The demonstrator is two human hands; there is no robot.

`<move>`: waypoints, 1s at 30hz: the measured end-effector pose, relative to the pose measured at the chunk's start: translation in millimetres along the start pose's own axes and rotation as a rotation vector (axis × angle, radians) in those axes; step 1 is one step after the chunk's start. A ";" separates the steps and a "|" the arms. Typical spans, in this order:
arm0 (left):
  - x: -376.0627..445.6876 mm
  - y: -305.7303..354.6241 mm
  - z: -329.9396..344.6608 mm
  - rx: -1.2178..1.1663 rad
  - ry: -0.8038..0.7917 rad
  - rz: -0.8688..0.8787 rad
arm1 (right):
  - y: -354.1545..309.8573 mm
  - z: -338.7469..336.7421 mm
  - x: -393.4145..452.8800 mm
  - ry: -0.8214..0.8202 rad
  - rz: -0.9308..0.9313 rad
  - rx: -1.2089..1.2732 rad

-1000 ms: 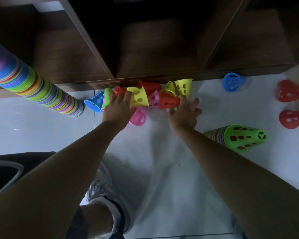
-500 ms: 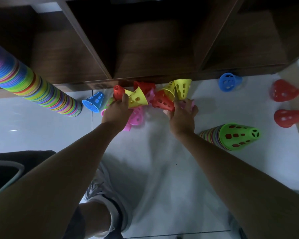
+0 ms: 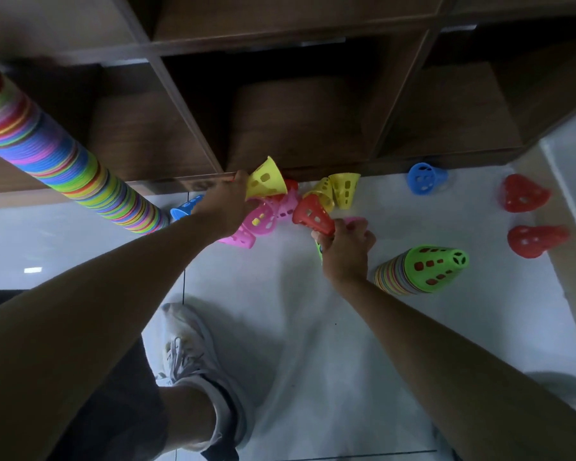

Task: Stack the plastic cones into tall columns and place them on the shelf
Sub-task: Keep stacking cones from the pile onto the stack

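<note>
Leftmost, tall multicoloured column of stacked cones [image 3: 64,161], leaning up and left from the floor [image 3: 280,327] before the dark wooden shelf [image 3: 296,128]. Next, blue cone [image 3: 185,207] lying half hidden behind the left arm. Left hand [image 3: 225,207] stretched forward, fingers curled round a yellow perforated cone [image 3: 265,181] lifted above the pile of loose cones [image 3: 300,204]: pink, red, yellow, jumbled on the floor against the shelf base. Right hand [image 3: 345,249] lower, fingers pinching a red cone [image 3: 313,214] at the pile's near edge. Further right, short stack topped by a green cone [image 3: 423,269], lying on its side. Lone blue cone [image 3: 424,179] near the shelf; 2 red cones [image 3: 524,194] [image 3: 536,241] far right. No legible writing.
</note>
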State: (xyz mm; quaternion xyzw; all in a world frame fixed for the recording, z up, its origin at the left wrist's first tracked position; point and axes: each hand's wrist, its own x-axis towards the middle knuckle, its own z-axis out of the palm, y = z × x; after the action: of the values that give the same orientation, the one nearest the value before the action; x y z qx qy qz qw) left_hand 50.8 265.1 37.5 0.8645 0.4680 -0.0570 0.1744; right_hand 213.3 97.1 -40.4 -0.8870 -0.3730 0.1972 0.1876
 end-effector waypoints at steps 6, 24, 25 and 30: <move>-8.1 22.3 -73.6 0.095 -0.050 0.067 | -24.6 -22.7 -13.6 0.025 0.003 0.174; -77.2 110.4 -232.8 0.150 -0.044 0.120 | -69.4 -256.9 -68.2 0.208 -0.295 0.349; -79.8 117.4 -233.3 0.143 -0.042 0.127 | -64.1 -277.2 -68.9 0.220 -0.293 0.292; -92.2 157.6 -227.9 0.107 0.023 0.193 | -28.2 -354.1 -82.0 0.226 -0.266 0.082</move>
State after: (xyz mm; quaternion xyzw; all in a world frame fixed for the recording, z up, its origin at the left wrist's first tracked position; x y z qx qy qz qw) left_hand 115.5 194.3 313.2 0.9142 0.3807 -0.0550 0.1275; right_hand 317.3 -10.7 292.0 -0.8380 -0.4553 0.0845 0.2886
